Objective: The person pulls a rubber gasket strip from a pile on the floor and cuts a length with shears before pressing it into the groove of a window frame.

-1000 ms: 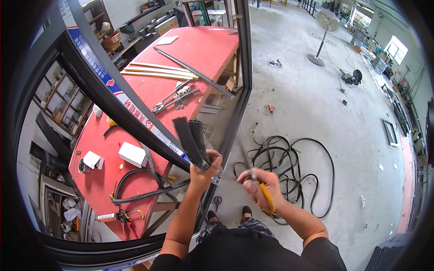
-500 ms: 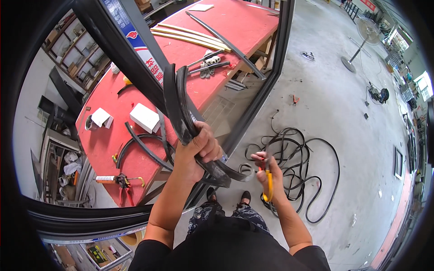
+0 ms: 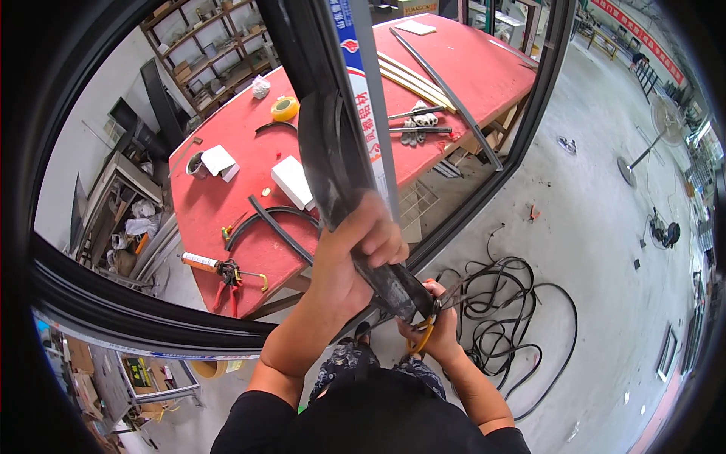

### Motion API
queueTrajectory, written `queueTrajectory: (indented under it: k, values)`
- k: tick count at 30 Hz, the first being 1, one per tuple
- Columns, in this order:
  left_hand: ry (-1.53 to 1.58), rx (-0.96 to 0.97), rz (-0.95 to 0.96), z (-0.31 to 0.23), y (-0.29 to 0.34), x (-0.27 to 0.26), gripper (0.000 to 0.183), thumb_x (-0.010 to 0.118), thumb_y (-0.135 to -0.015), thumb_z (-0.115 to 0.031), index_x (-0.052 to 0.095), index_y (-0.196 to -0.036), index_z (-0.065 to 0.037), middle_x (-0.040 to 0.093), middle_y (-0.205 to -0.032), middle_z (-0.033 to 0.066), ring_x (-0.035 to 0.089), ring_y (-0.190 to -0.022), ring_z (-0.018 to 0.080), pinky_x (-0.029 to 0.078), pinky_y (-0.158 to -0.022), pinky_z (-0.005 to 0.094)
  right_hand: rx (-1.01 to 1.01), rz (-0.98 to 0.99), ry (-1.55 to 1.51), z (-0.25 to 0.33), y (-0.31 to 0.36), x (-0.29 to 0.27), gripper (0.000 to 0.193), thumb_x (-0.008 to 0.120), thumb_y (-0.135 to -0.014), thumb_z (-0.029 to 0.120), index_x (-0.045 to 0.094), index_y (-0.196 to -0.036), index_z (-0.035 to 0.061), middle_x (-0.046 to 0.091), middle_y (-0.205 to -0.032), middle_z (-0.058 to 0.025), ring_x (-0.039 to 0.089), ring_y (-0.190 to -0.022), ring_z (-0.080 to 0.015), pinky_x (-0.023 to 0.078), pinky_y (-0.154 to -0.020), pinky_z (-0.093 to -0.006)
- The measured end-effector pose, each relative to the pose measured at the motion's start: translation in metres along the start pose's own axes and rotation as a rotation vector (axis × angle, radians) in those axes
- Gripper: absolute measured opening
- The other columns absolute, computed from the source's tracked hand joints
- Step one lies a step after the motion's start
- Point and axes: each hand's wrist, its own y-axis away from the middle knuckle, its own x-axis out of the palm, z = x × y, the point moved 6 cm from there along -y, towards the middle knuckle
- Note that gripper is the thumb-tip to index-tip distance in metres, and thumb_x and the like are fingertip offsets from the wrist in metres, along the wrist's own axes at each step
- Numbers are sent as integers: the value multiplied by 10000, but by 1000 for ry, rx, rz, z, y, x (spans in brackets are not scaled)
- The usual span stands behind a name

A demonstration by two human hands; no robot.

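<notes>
My left hand (image 3: 361, 246) is wrapped round a bundle of black rubber sealing strip (image 3: 324, 151), which stands up above the fist and pokes out below it. Part of the strip is smeared by motion. Close to its lower end, my right hand (image 3: 442, 333) grips yellow-handled scissors (image 3: 425, 333). Their metal blades lie right beside that end; whether they are cutting into it I cannot tell. Behind the strip runs the dark upright of a large frame (image 3: 302, 45), with a blue and white printed film along it.
Beyond the frame stands a red-topped table (image 3: 469, 68) with a caulking gun (image 3: 227, 272), white boxes, yellow tape (image 3: 284, 109), gloves and long bars. A tangle of black strip (image 3: 505, 303) lies on the floor to my right. A standing fan (image 3: 643, 151) is farther off.
My right hand has brought the scissors in to the strip's lower end; before, they were apart from it. The view has turned, so table and frame appear farther right.
</notes>
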Motion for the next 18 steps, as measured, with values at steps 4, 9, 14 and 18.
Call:
queueTrajectory:
  k: [4,9,14,18]
  values:
    - [-22,67,55,-3,11,-7,256,598,-956,-243,457,-770,-138,364,-607,-52,403,-529,100,350,-586,284,-90,-59,118,-8,7,-15,661,809,-621,97,478,-1189,28,555,-1063,-93,556,-862,-170,463,-807,-291]
    - [138,7,114,9,12,-21,221,624,-947,-285,499,-851,-130,415,-697,-28,456,-651,123,389,-691,316,-145,-120,172,2,25,-48,650,781,-578,117,518,-1160,1,577,-966,-67,569,-874,-167,452,-872,-322]
    - [90,-33,110,33,15,-22,468,594,-943,-422,500,-1278,-109,621,-1135,74,561,-1161,259,442,-1016,419,-45,-147,172,22,36,-84,663,734,-583,66,500,-1201,3,585,-1051,-95,586,-905,-172,471,-858,-324]
    - [-169,-92,439,100,20,-29,923,819,-748,-410,320,-1458,-98,479,-1386,152,465,-1298,288,375,-1088,436,133,-456,-24,36,47,-112,658,737,-630,50,468,-1230,16,579,-984,-74,580,-814,-152,486,-747,-301]
